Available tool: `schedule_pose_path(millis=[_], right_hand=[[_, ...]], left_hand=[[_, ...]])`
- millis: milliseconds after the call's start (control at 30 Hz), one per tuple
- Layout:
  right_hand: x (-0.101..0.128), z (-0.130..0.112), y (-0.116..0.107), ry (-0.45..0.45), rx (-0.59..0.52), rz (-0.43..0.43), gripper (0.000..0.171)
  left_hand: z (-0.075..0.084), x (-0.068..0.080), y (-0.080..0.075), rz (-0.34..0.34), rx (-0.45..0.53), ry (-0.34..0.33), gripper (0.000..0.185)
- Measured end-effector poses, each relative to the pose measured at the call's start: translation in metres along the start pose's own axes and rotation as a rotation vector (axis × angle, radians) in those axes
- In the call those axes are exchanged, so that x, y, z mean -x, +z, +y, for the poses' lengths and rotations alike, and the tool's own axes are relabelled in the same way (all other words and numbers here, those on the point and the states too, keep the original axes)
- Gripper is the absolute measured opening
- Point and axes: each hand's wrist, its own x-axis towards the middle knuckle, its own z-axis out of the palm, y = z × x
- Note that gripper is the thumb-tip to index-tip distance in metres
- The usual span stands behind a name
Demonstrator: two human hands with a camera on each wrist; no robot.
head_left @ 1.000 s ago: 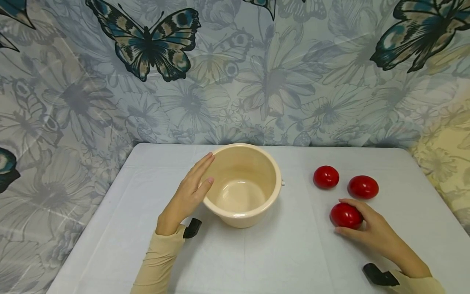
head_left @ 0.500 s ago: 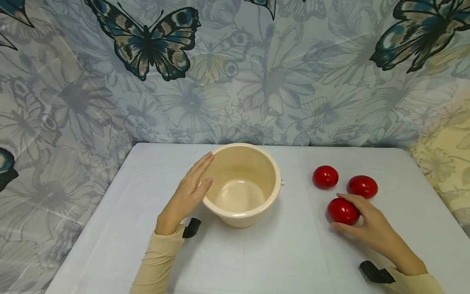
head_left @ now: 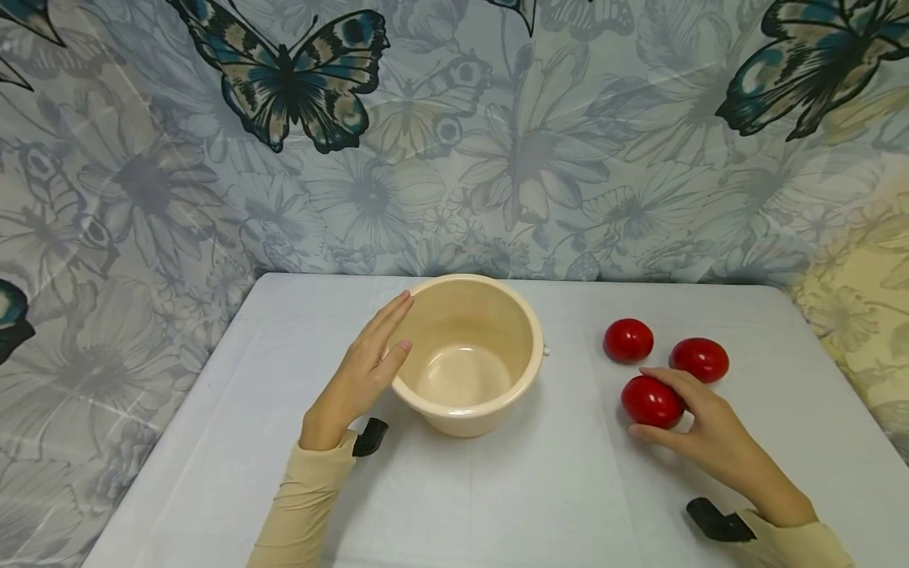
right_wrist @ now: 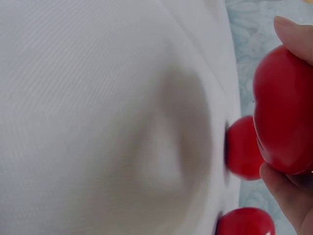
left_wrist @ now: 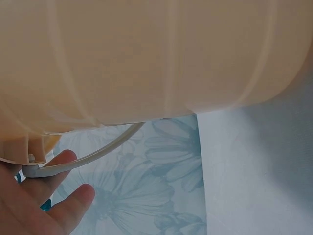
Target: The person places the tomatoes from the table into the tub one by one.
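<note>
We see three red balls. Our right hand (head_left: pixel 710 442) curls its fingers and thumb around one ball (head_left: pixel 649 401), the one closest to us, on the right half of the table (head_left: pixel 497 505). In the right wrist view this ball (right_wrist: pixel 283 112) fills the right edge, with a fingertip above it and the thumb below it. We cannot tell if it is off the table or still touching it.

The second ball (head_left: pixel 628 340) sits at about 11 o'clock from the held one, near it. The third ball (head_left: pixel 700 359) sits at about 2 o'clock from the held one, just beside our fingers. These two lie near each other but do not touch.

There is one bucket (head_left: pixel 469 355). It is cream, stands upright at 9 o'clock from the held ball, well apart from it, and we see nothing inside it. Our left hand (head_left: pixel 358 379) lies flat against its left side with straight fingers. The left wrist view shows the bucket's wall (left_wrist: pixel 156 58) up close and its thin handle (left_wrist: pixel 88 156) hanging down by our fingers.
</note>
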Motion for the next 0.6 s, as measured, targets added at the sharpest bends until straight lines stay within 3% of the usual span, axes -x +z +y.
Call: schedule_pose_path(millis=[600], right_hand=[[-0.012, -0.012, -0.003, -0.036, -0.097, -0.027, 0.080]], left_hand=[[0.000, 0.000, 0.000, -0.001, 0.008, -0.004, 0.055]])
